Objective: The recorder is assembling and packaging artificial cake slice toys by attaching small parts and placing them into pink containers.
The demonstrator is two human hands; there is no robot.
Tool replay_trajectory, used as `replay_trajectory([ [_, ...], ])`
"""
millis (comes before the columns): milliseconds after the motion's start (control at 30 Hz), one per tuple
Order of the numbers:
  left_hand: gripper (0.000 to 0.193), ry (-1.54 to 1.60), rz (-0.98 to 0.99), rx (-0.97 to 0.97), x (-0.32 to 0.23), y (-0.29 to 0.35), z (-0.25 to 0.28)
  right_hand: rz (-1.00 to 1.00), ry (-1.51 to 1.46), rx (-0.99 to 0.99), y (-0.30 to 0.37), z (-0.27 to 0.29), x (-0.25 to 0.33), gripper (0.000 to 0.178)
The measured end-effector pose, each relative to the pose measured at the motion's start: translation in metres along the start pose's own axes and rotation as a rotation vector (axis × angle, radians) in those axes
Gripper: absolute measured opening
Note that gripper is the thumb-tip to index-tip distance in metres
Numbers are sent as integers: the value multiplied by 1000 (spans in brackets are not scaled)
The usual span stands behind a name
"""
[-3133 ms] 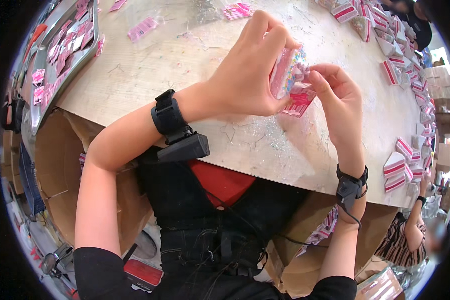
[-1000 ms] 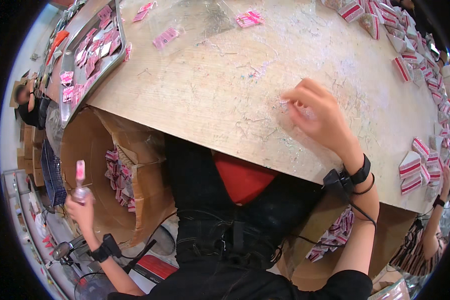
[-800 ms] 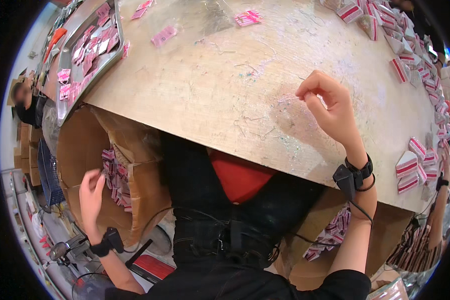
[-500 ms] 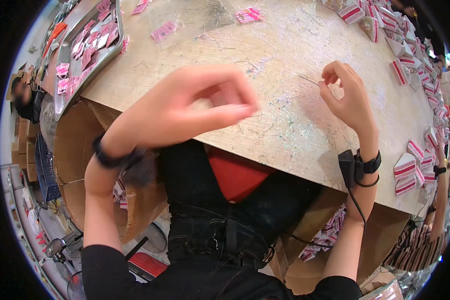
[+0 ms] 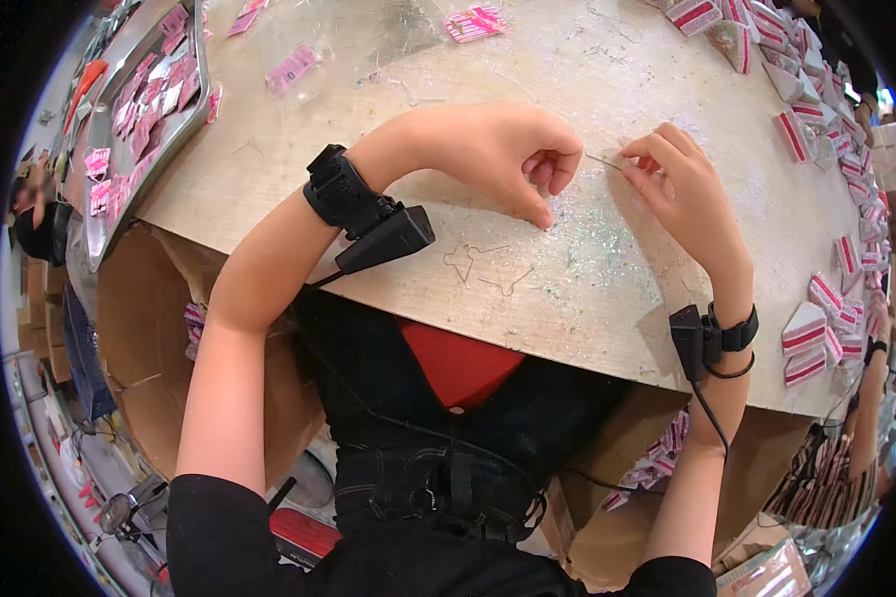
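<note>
My right hand (image 5: pixel 689 194) pinches a thin metal pin (image 5: pixel 604 162) between thumb and fingers, its free end pointing left over the table (image 5: pixel 388 284). Beside that end is my left hand (image 5: pixel 503 154), its fingers curled loosely and the thumb apart from them. I see nothing held in it, though the palm is partly hidden. Below the left hand, a few bent thin wires (image 5: pixel 509 284) lie on the wood. Glitter (image 5: pixel 607 244) is scattered under and between both hands.
A metal tray (image 5: pixel 202 85) with pink packets stands at the left. White-and-red triangular packs (image 5: pixel 804 328) are piled along the right edge. A pink packet (image 5: pixel 476 23) lies at the back. Cardboard boxes (image 5: pixel 134 308) sit below the table edge. Another person's arm (image 5: pixel 869 388) is at far right.
My left hand has moved right and slightly up, close to the pin, and its thumb and fingertips have parted. My right hand has stayed nearly in place, still pinching the pin.
</note>
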State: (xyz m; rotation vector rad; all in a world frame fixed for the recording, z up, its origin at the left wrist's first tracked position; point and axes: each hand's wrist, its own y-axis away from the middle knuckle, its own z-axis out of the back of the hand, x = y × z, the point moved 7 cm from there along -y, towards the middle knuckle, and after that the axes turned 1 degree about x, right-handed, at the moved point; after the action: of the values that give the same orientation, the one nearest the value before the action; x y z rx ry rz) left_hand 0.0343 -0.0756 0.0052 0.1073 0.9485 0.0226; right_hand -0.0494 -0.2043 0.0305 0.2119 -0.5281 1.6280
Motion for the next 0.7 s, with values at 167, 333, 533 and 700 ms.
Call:
replay_trajectory([
  [167,23,-22,-103,-49,-6,1,-1,-41,-50,12,0,0,-1,11],
  [333,22,-77,-125,-70,-7,4,-3,-75,23,19,-2,-2,2,11],
  [533,23,-107,-126,-70,-6,4,-4,-77,-7,-2,-2,-1,-3,10],
  [700,25,-17,-71,1,-7,-11,-7,-144,18,-23,6,14,-13,11],
])
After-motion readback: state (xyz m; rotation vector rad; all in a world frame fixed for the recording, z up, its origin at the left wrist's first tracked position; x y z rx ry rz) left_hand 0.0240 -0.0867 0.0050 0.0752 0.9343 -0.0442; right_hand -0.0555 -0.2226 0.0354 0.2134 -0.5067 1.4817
